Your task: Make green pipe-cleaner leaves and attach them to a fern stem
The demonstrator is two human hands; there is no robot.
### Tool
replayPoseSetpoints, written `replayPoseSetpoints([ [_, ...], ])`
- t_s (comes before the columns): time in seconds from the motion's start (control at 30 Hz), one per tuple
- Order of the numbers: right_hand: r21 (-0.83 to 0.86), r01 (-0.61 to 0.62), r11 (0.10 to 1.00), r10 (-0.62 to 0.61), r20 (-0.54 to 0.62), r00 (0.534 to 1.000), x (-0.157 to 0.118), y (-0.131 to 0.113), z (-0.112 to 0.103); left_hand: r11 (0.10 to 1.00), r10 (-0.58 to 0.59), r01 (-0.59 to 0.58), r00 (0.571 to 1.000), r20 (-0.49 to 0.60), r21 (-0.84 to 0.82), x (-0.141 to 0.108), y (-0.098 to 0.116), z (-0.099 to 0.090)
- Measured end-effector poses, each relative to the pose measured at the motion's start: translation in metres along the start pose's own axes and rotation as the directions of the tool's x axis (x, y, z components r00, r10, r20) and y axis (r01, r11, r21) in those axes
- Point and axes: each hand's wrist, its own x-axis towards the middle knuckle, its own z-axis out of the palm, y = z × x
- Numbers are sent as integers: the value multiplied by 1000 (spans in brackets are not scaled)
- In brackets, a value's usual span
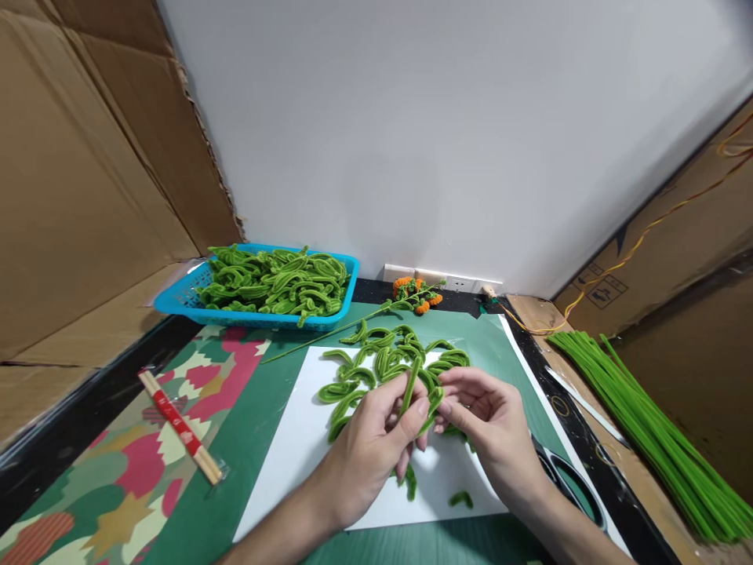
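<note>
My left hand (pixel 373 443) pinches a green pipe cleaner (pixel 411 383) between thumb and fingers, with one end standing up above the grip. At its right side, my right hand (pixel 494 420) has thumb and forefinger closed on a bent, looped part of the green pipe cleaner. Both hands are over a sheet of white paper (pixel 282 463). Just beyond them lies a loose pile of curled green pipe cleaner pieces (pixel 382 361), partly hidden by the fingers. Nearer to me on the paper is a short bent green piece (pixel 460 499).
A blue basket (pixel 264 318) heaped with green pieces stands at back left. Behind the paper lies an orange-flowered stem (pixel 353 322). Wrapped chopsticks (pixel 180 428) lie left. Scissors (pixel 570 482) and a bundle of straight green stems (pixel 647 439) are right. Cardboard (pixel 88 157) walls the left side.
</note>
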Motion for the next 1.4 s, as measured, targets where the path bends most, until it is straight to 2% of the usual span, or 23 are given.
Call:
replayPoseSetpoints([
  [0.17,9,17,1000,-17,40,999,-1,-1,2,998,-10,7,999,-37,-67,1,-2,2],
  [0.4,3,-123,992,121,139,983,1,-2,3,997,-2,-3,997,-73,-72,1,-3,3],
  [0.53,-32,-138,990,142,156,978,0,-2,2,999,-15,11,996,-92,-46,0,-1,3],
  [0.73,-43,-133,990,139,205,969,-2,-4,1,997,-15,12,999,-39,-75,0,-1,3],
  [1.13,33,-124,992,117,171,978,-1,-2,5,997,-8,11,999,34,-74,-1,2,4],
  [1.27,-19,-70,997,72,115,991,-3,-3,4,994,-21,21,1000,-4,-105,1,2,6],
  [1.4,-214,97,972,-81,79,994,-6,-9,0,994,-37,35,999,-19,-101,3,0,7],
])
